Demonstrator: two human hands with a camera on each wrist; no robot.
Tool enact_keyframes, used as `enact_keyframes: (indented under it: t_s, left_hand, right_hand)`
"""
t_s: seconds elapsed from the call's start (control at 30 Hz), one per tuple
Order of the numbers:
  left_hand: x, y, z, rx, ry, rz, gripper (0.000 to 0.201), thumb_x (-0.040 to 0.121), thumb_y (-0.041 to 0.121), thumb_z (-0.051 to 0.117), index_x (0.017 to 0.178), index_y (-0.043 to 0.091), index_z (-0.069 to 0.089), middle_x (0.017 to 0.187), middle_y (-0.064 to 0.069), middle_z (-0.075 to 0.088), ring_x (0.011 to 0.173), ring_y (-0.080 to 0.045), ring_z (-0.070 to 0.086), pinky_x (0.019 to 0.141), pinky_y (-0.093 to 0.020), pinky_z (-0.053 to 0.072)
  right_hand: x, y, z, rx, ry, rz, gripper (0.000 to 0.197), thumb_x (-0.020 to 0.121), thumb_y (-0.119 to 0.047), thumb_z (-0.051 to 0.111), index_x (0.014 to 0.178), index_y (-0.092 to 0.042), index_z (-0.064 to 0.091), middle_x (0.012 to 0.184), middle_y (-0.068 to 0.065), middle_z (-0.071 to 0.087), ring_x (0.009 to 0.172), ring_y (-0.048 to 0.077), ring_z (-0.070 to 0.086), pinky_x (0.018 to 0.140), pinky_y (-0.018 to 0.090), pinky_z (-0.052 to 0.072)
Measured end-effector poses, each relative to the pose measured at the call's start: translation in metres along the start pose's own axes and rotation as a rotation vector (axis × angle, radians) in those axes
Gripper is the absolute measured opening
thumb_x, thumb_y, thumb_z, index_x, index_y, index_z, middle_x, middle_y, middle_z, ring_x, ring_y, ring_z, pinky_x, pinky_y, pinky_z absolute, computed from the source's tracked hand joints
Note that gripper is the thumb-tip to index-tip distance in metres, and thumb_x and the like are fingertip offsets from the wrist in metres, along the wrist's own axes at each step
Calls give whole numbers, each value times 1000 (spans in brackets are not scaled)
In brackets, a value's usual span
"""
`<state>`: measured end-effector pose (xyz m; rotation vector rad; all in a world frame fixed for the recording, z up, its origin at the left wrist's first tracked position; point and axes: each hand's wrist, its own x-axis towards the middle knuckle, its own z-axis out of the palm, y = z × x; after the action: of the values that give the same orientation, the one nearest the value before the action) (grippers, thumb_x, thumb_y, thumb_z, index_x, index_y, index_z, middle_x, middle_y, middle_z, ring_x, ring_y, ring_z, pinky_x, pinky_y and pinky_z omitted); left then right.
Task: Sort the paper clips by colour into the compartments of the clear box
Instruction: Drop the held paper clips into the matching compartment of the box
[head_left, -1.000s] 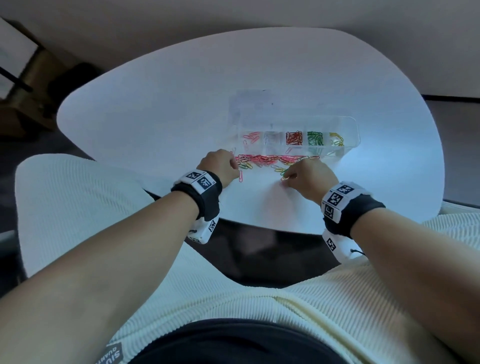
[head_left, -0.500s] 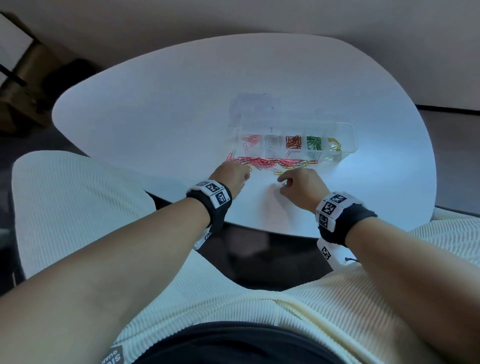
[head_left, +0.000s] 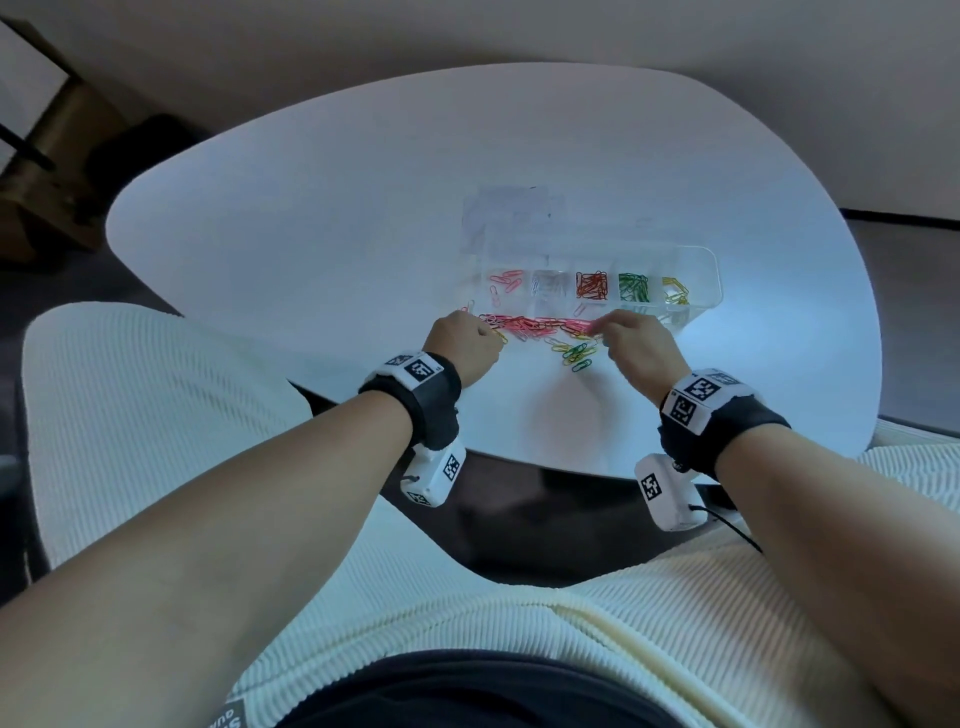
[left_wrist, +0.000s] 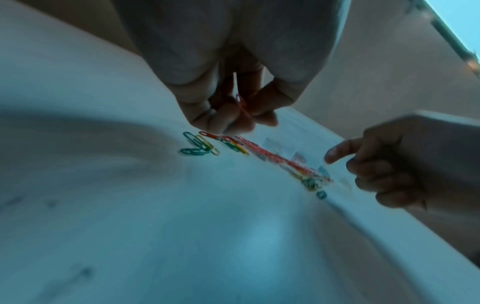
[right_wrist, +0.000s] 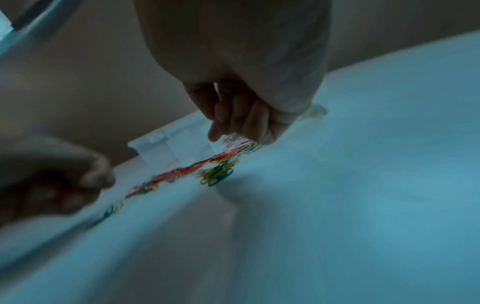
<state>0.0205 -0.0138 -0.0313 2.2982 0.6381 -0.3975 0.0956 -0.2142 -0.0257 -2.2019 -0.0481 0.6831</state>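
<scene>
The clear box (head_left: 701, 257) lies on the white table, with pink, clear, red, green and yellow paper clips in separate compartments. A row of mostly pink loose clips (head_left: 535, 326) runs along its near wall, and a green and yellow cluster (head_left: 574, 354) lies just in front of that row. My left hand (head_left: 491, 332) is at the row's left end. In the left wrist view its curled fingers pinch a pink clip (left_wrist: 241, 105). My right hand (head_left: 605, 332) is at the row's right end, index finger stretched toward the clips (right_wrist: 233, 152). I see nothing held in it.
The table's near edge (head_left: 519, 460) runs just behind both wrists, above my lap. A pale sheet (head_left: 511, 213) lies behind the box. Dark furniture stands off the table at the far left.
My right hand has moved forward and right, from the green and yellow cluster to the right end of the pink row. My left hand has stayed at the left end of the row.
</scene>
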Motion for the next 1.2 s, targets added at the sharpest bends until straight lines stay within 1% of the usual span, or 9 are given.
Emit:
enact_keyframes:
  t_s: [0.1, 0.27, 0.37, 0.47, 0.53, 0.7, 0.93, 1.07, 1.2]
  left_hand:
    - [-2, 8, -7, -60, 8, -82, 27, 88, 1, 42, 65, 6, 56, 69, -7, 53, 77, -29, 54, 67, -31, 43]
    - [0, 4, -1, -32, 28, 19, 19, 77, 17, 47, 58, 18, 51, 62, 0, 49, 63, -23, 46, 58, -29, 39]
    - [-2, 4, 0, 56, -27, 112, 20, 81, 25, 52, 90, 36, 66, 84, 6, 62, 79, -22, 59, 72, -29, 50]
    - [-3, 6, 2, 255, -120, 197, 49, 89, 24, 46, 133, 45, 47, 121, 0, 63, 105, -28, 59, 88, -35, 50]
    - [-1, 5, 6, 391, -163, 218, 56, 92, 25, 45, 143, 44, 34, 137, 0, 55, 117, -31, 55, 92, -38, 47]
    - [-3, 3, 11, 492, -168, 214, 48, 94, 21, 43, 138, 39, 45, 134, -2, 56, 115, -31, 56, 92, -39, 47]
    - [-1, -1, 8, 403, -119, 184, 24, 93, 30, 53, 111, 38, 66, 127, 8, 61, 109, -22, 60, 78, -28, 43]
    - [-1, -4, 5, 352, -62, 154, 15, 88, 24, 56, 100, 33, 60, 99, 3, 66, 82, -24, 59, 66, -28, 40]
    - [2, -5, 6, 321, 4, 148, 19, 90, 29, 58, 107, 30, 53, 93, 5, 60, 79, -25, 56, 67, -29, 39]
  right_hand:
    - [4, 6, 7, -398, -16, -114, 41, 94, -20, 47, 134, -23, 56, 124, 5, 65, 110, 25, 61, 95, 33, 47]
    - [3, 11, 12, -526, -42, -133, 39, 92, -22, 48, 125, -33, 65, 134, 2, 61, 97, 23, 66, 75, 25, 49]
    - [-2, 8, 14, -524, -57, -156, 36, 90, -19, 48, 113, -30, 73, 121, 3, 68, 93, 23, 66, 72, 26, 51]
    - [-5, 6, 17, -533, -89, -152, 33, 90, -17, 48, 103, -26, 77, 108, 2, 72, 77, 21, 64, 68, 31, 55]
    - [-6, 6, 18, -543, -95, -156, 30, 90, -18, 50, 102, -26, 77, 108, 1, 72, 74, 18, 63, 66, 29, 53]
    - [-3, 6, 15, -577, 0, -179, 23, 89, -25, 56, 106, -28, 72, 121, 0, 67, 102, 21, 64, 81, 28, 51]
    - [4, 2, 17, -593, 96, -191, 18, 87, -41, 65, 96, -31, 76, 103, 3, 73, 86, 23, 66, 69, 27, 49]
    - [1, 4, 22, -609, 33, -180, 21, 86, -44, 67, 99, -30, 76, 105, 1, 72, 89, 23, 66, 68, 27, 47]
    - [2, 5, 22, -579, 0, -111, 16, 84, -40, 71, 93, -29, 77, 96, 2, 71, 83, 23, 66, 67, 26, 49]
